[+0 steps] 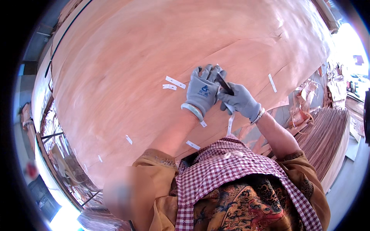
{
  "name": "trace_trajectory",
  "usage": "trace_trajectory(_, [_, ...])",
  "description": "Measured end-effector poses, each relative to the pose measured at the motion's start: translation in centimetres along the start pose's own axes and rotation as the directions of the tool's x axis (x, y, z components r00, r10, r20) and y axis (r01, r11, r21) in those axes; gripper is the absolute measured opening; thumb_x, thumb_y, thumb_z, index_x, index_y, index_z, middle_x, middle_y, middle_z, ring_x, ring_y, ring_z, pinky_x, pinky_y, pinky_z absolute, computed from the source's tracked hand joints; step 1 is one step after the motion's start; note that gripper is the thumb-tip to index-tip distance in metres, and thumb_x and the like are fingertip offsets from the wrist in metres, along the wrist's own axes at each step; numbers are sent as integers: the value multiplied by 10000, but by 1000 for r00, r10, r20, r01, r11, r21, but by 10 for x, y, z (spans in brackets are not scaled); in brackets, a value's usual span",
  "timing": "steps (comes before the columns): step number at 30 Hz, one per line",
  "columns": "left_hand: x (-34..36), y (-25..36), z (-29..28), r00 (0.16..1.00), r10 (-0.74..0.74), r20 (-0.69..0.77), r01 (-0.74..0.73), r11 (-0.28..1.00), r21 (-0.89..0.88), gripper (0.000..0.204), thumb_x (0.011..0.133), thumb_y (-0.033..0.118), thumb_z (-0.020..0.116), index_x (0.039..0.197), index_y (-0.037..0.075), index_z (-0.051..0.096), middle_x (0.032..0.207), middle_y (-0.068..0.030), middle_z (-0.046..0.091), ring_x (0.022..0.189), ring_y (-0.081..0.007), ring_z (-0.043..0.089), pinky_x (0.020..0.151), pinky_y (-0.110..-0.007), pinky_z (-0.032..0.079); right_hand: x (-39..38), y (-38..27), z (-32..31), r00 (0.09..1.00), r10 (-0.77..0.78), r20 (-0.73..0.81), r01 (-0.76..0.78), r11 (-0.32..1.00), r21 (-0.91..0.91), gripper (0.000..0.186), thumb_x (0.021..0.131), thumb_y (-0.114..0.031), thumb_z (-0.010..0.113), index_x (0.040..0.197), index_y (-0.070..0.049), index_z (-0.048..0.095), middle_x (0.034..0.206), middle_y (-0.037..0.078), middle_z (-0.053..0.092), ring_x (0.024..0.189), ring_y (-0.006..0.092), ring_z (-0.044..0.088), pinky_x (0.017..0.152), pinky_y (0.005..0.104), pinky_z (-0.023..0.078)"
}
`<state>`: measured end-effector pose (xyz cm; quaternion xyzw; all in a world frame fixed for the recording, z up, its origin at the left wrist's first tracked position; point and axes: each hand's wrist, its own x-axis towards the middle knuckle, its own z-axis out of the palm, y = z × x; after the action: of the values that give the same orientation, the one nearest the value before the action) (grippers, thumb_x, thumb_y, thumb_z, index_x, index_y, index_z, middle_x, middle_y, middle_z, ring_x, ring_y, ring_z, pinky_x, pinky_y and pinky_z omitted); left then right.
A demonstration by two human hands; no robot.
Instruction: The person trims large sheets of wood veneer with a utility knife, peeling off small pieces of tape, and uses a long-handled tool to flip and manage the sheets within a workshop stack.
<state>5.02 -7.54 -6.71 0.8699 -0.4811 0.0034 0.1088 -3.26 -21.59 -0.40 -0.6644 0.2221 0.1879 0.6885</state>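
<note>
I saw right hand (242, 101) gripping dark flat tool (225, 84), long axis slanting up-left toward left hand (202, 89), palm-down on veneer sheet (127, 65), hold unclear; white tape strip (230, 124) hung below right

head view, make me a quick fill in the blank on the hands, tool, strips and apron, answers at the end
1. The left hand and the right hand both wear gray ____.
2. The dark, narrow, flat tool is held in the ____ hand.
3. The short, thin strips on the broad pinkish-tan wooden sheet are ____ in colour.
4. The maroon-and-white cloth apron has a ____ pattern.

Missing words: gloves; right; white; checked
</note>
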Motion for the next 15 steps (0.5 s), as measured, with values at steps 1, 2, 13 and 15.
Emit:
trace_trajectory(1, [-5,-3,8,998,-44,37,46,999,-29,521,830,349,582,1304,148,504,1378,-28,470,1294,-207,397,1079,-425,259,1,-13,9,999,-25,34,25,1000,-5,165,870,-107,602,975,17,575,737,39,594,575,116,590,490,244,490])
trace_trajectory(2, [-9,-9,13,993,-91,70,95,994,-54,533,853,335,551,1339,133,472,1406,-26,450,1321,-203,371,1097,-415,240,4,-28,18,996,-52,72,53,999,-11,168,870,-110,606,977,16,576,731,33,587,569,109,578,488,235,483])
trace_trajectory(13, [-23,-43,-29,963,-119,-242,103,992,-75,447,903,217,510,1306,25,486,1352,-155,485,1281,-308,421,1090,-464,276,100,-28,-12,992,-106,-65,85,961,-264,167,878,-165,615,838,-56,495,705,55,601,515,84,460,464,223,380])
trace_trajectory(15, [-12,-46,-24,965,-87,-249,71,995,-72,431,904,222,511,1290,31,506,1343,-150,494,1280,-299,423,1087,-463,279,104,-30,-2,986,-134,-98,87,921,-379,172,845,-163,635,825,-34,523,700,70,608,571,118,538,511,255,438])
